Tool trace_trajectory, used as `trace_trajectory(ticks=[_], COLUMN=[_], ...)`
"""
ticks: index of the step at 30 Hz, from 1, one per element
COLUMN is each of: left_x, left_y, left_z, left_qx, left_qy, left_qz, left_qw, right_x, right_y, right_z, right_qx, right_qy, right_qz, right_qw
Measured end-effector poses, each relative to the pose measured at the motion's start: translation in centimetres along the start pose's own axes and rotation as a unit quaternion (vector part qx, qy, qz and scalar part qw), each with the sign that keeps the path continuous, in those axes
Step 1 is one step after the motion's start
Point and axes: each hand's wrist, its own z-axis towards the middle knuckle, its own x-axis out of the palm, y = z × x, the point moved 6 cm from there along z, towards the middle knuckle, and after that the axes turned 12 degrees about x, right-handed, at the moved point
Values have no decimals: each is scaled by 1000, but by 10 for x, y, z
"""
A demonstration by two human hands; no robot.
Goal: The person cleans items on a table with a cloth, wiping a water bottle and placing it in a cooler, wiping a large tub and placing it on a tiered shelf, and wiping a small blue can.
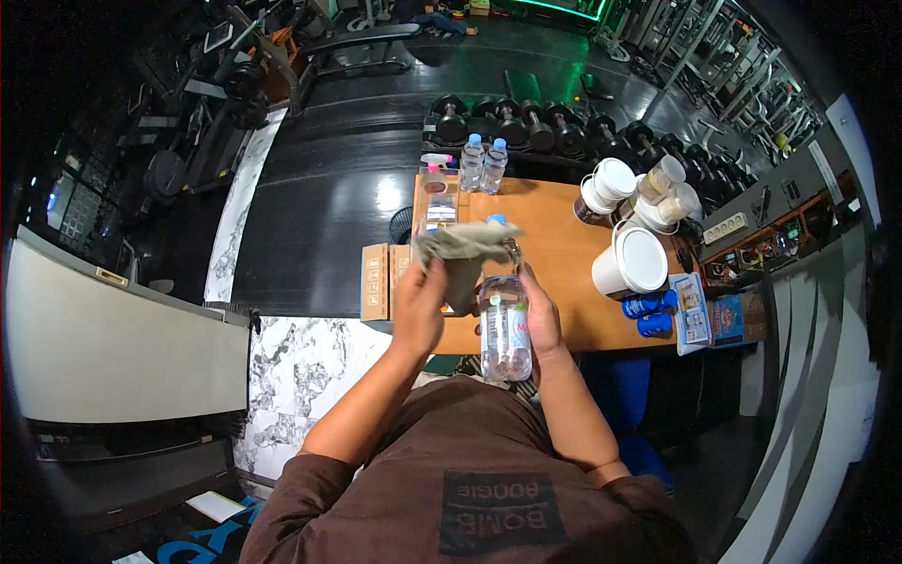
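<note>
My right hand (540, 315) grips a clear plastic water bottle (505, 329), its fingers wrapped around the right side. The bottle is upright and labelled, with a blue cap (495, 219) showing just behind the cloth. My left hand (419, 305) is closed on a greyish-green cloth (465, 246). That cloth stretches across the bottle's upper part and hides some of it; whether it presses on the bottle I cannot tell. Two more blue-capped bottles (482, 167) stand at the table's far left corner, beside a spray bottle (436, 174) with a pink and white head.
On the wooden table (550, 254) stand white lidded tubs (629, 263), several stacked containers (662, 193) and blue cans (650, 305). A cardboard box (376, 282) is at the left edge. Behind the table runs a rack of dumbbells (540, 127); a blue chair (620, 390) is at right.
</note>
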Motion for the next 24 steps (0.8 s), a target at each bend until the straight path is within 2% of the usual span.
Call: trace_trajectory(ticks=[1,3,5,6,7,9,10,13,14,15,17,18,21,23,24], left_x=[3,9,6,5,16,23,23,27,20,17,3,7,15,13,21], left_y=[-7,3,8,21,12,6,13,2,9,10,13,5,-5,20,17], left_z=[7,22,17,7,4,-6,-14,-24,-25,-22,-6,4,12,-1,-7], left_qx=[-10,51,3,-111,-50,85,14,42,-57,-58,-42,-33,7,-76,-47], left_qy=[-61,-74,10,46,85,130,139,180,158,158,19,-16,-10,81,125], left_qz=[-103,-86,73,108,177,229,170,187,143,143,3,-49,-38,78,151], left_qw=[993,992,997,987,979,961,975,965,975,975,999,998,999,991,980], right_x=[12,14,21,20,16,11,1,-2,2,7,10,10,4,10,18], right_y=[3,17,8,3,3,11,16,24,27,26,23,20,13,12,14], right_z=[-5,-4,-2,-1,2,6,9,7,2,-3,-7,-6,-3,-3,-7], right_qx=[-6,-21,-33,-38,-38,-106,-122,-124,-124,-87,-50,-43,-35,-42,-117], right_qy=[-22,-44,-27,-2,-2,-6,-28,-72,-71,-56,-43,-61,-78,-62,-9], right_qz=[-39,-93,-97,-84,-85,-50,-69,-49,-49,-66,-83,-76,-77,-71,-73], right_qw=[999,994,994,996,996,993,990,988,988,992,994,994,993,995,990])
